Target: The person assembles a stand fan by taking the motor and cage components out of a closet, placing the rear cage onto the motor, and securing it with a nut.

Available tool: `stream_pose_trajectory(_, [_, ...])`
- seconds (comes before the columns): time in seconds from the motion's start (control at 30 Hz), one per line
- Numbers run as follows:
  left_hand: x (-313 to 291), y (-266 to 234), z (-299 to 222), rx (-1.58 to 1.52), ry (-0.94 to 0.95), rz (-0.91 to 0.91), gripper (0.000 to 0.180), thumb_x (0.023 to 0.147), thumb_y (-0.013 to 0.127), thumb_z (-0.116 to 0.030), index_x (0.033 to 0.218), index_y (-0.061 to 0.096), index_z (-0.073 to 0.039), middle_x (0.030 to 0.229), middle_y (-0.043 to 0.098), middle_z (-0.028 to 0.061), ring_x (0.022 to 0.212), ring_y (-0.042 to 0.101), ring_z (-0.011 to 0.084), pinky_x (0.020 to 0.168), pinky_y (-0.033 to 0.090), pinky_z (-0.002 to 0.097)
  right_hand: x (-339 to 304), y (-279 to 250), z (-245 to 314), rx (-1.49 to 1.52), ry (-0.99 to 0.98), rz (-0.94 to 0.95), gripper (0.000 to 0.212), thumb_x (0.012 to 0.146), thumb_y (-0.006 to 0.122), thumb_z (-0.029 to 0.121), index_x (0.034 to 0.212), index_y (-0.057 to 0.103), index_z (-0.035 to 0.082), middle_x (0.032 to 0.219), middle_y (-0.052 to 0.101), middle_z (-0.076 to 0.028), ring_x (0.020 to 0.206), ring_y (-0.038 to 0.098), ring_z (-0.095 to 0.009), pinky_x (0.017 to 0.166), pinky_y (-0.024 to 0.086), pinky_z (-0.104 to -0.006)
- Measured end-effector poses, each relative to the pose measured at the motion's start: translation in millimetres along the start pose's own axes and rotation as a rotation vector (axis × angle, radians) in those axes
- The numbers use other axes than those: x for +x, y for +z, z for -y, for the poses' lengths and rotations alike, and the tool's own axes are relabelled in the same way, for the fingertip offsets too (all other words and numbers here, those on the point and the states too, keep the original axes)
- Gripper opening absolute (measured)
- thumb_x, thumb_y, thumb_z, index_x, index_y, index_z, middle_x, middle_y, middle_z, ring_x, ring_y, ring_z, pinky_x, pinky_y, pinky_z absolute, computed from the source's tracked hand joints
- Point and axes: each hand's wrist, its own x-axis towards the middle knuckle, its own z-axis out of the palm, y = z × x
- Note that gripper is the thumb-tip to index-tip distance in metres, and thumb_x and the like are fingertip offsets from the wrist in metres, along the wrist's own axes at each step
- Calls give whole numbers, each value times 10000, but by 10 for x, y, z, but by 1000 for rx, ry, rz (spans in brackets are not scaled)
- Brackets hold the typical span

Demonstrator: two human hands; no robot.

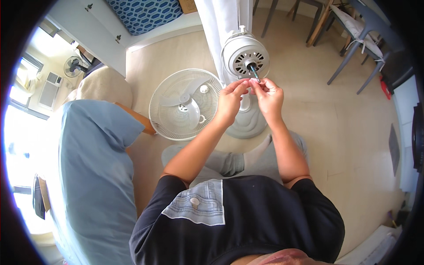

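Observation:
A white stand fan's motor housing (244, 55) faces me, its bare metal shaft (255, 73) pointing toward my fingers. Below it, the round grey-white fan base (248, 119) rests on the floor. My left hand (233, 98) is closed in a pinch just in front of the shaft's tip. Right beside it, my right hand (267, 96) also pinches, with its fingertips at the shaft's end. Whatever lies between the fingers is too small to make out. To the left, a round wire fan guard (161, 99) lies flat, with the pale fan blade (192, 112) in it.
Small white round parts (203, 89) lie within the guard. Behind the fan hangs a white curtain (214, 31). A bed with blue-grey cover (95, 154) stands close on the left. A grey chair (353, 39) is at the far right. My crossed legs (212, 161) are under my arms.

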Motion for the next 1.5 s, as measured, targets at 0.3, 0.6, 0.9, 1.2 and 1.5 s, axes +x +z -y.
stream_pose_trajectory(0.3, [68, 76, -173, -222, -47, -12, 126, 857, 608, -199, 891, 617, -78, 801, 605, -3, 700, 516, 75, 671, 385, 240, -107, 128, 23, 122, 83, 14, 85, 825, 623, 0, 902, 648, -28, 755, 654, -46, 672, 607, -79, 599, 483, -207])
stream_pose_trajectory(0.6, [206, 100, -285, 133, 221, -22, 149, 872, 598, -194, 946, 606, -65, 863, 589, -3, 829, 515, 93, 770, 391, 234, 232, -258, 113, 77, 84, 20, 239, 812, 610, 12, 1050, 599, -16, 832, 619, -47, 770, 589, -98, 670, 491, -220])
stream_pose_trajectory(0.9, [230, 290, -396, 913, 758, -196, 131, 815, 627, -154, 908, 664, -69, 921, 573, 109, 858, 565, 226, 769, 444, 316, 529, -241, 444, -356, 15, 264, 136, 805, 666, 85, 911, 667, 0, 766, 659, -41, 658, 576, -86, 650, 482, -227])
stream_pose_trajectory(1.2, [286, -172, -54, 278, 430, -277, 158, 821, 595, -97, 954, 664, -50, 862, 580, 80, 767, 547, 155, 708, 456, 292, 386, -218, 73, -130, 123, 67, 99, 844, 633, 82, 859, 644, -15, 740, 651, -44, 663, 593, -76, 621, 495, -212])
stream_pose_trajectory(1.5, [159, 63, 74, 344, 257, -100, 192, 823, 632, -157, 962, 666, -28, 879, 602, 86, 735, 547, 136, 679, 460, 268, 167, -205, -58, 8, 188, -64, 94, 862, 602, 63, 890, 609, -27, 779, 646, -63, 665, 592, -89, 616, 498, -227])
